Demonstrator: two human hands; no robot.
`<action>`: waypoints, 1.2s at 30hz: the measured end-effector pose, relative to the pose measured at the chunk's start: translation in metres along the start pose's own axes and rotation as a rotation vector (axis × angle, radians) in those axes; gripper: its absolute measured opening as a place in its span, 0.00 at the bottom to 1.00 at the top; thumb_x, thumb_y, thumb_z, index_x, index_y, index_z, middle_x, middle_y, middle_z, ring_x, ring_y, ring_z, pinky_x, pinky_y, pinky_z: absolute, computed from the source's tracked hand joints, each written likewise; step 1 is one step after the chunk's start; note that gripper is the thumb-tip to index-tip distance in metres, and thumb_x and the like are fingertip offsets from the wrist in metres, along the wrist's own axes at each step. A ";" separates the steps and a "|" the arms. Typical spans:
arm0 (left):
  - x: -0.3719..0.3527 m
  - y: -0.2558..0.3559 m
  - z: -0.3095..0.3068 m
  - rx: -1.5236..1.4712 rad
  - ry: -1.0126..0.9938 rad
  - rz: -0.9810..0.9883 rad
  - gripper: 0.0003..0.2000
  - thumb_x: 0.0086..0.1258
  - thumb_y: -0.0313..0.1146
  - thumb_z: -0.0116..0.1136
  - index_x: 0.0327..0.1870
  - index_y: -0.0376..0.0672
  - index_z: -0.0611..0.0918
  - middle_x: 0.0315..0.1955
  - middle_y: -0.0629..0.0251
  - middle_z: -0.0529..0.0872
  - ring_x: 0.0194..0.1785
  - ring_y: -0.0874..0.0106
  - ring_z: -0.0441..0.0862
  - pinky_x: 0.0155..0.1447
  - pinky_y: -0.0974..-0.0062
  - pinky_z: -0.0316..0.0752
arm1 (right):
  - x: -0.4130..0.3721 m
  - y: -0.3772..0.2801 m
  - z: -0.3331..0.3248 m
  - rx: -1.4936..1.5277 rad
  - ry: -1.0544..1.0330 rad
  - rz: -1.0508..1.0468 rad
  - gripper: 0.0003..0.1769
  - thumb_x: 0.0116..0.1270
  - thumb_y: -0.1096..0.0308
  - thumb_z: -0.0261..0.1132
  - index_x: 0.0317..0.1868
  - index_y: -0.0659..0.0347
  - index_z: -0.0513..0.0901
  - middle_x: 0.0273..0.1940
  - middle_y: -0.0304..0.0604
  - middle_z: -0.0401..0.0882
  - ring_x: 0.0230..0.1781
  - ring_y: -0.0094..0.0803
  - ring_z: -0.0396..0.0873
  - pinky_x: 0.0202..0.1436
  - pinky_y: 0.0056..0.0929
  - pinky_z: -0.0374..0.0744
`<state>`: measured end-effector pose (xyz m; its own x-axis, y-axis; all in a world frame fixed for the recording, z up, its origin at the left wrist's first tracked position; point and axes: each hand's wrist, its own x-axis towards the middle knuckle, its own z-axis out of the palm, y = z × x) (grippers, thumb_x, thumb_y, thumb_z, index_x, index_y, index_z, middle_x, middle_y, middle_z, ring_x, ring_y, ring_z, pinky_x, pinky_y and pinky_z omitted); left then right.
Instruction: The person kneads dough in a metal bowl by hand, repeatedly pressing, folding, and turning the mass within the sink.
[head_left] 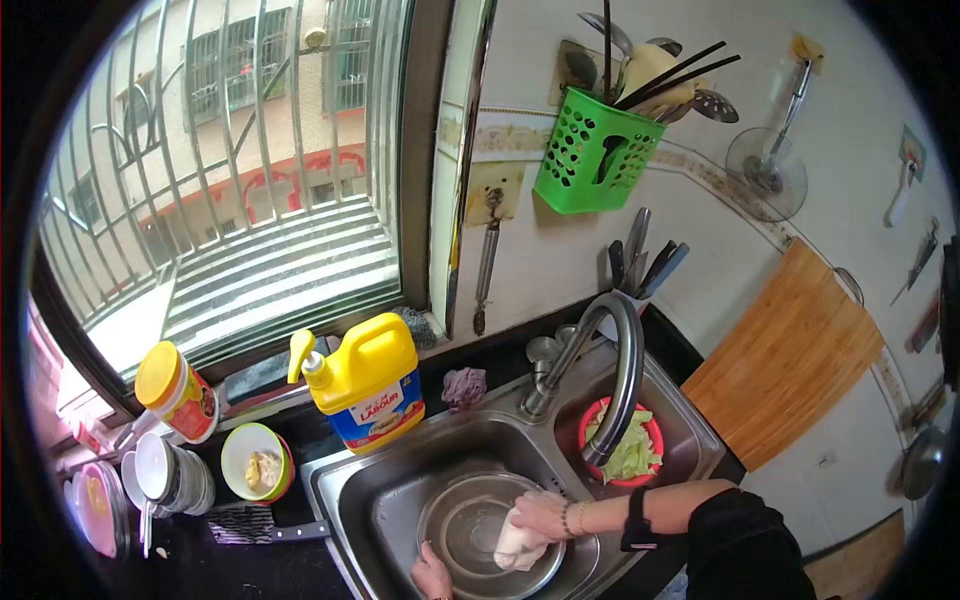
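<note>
A round, shallow metal bowl (455, 512) lies in the larger basin of the steel sink (375, 500). My left hand (433, 574) grips its near-left rim, only partly in view at the bottom edge. Bunched under my right hand (545, 515) is a pale, whitish cloth (517, 550), pressed against the bowl's right side. The fingers of my right hand are curled round the cloth and partly hide the bowl. Over the divider stands the curved faucet (628, 350), above and right of both hands.
A red basket (655, 462) of green leaves sits in the smaller basin. Behind the sink are a yellow detergent jug (370, 380) and a purple scrubber (464, 388). A knife (300, 532), stacked bowls (265, 450) and small cups (155, 465) stand left. A cutting board (790, 360) leans right.
</note>
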<state>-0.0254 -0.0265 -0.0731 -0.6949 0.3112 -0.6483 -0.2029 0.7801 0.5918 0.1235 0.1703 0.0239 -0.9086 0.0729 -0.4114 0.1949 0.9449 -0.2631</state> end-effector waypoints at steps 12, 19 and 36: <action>0.011 -0.008 0.018 -0.151 0.318 0.259 0.24 0.66 0.49 0.45 0.31 0.31 0.81 0.26 0.39 0.78 0.34 0.44 0.77 0.37 0.55 0.70 | -0.007 -0.008 0.049 0.023 -0.143 0.147 0.19 0.47 0.58 0.66 0.37 0.60 0.76 0.38 0.52 0.75 0.41 0.45 0.76 0.43 0.39 0.76; 0.012 -0.005 0.015 -0.020 0.295 0.140 0.25 0.66 0.51 0.45 0.31 0.31 0.81 0.27 0.39 0.79 0.35 0.45 0.77 0.39 0.57 0.70 | 0.015 -0.029 0.063 0.009 -0.148 0.376 0.14 0.47 0.74 0.63 0.37 0.64 0.74 0.37 0.54 0.74 0.35 0.45 0.79 0.35 0.38 0.78; 0.021 -0.014 0.024 -0.031 0.371 0.188 0.26 0.65 0.49 0.48 0.26 0.26 0.79 0.21 0.36 0.76 0.27 0.44 0.76 0.33 0.54 0.67 | 0.110 -0.006 0.095 0.017 -0.268 0.368 0.09 0.53 0.72 0.58 0.34 0.60 0.83 0.36 0.49 0.82 0.39 0.40 0.81 0.40 0.35 0.79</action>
<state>-0.0204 -0.0182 -0.1062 -0.9223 0.2255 -0.3139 -0.0652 0.7097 0.7015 0.0570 0.1427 -0.1027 -0.6507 0.3151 -0.6908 0.4947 0.8662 -0.0709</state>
